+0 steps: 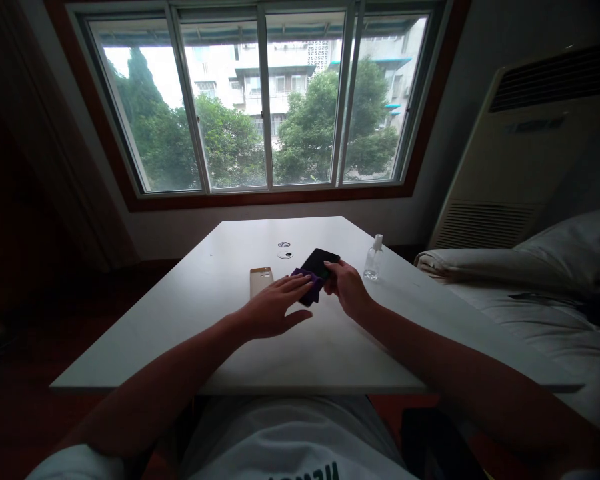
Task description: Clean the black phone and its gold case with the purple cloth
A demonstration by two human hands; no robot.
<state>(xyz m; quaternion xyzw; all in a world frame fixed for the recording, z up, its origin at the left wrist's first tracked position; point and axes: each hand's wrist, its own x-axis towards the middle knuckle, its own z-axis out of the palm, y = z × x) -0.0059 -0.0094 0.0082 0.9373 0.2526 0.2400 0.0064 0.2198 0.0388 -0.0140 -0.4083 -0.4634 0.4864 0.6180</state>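
Note:
My right hand (349,288) grips a dark smartphone (323,259) by its right edge, thumb on top, and holds it tilted above the white table (180,333). Flat fingers of my left hand (275,308) press a purple cloth (316,291) against the lower part of the phone's face. The left thumb stands apart, below the phone. A beige phone case (260,279) lies just behind my left hand, its near end hidden by that hand. To the right of my right hand stands a clear spray bottle (372,263) with a white cap and some liquid inside.
Two small round pieces (285,255) lie farther back on the table. A sliding window (265,107) is beyond it. On the right are white bedding (520,280) and a tall air conditioner (525,140). The table's near edge runs in front of my body.

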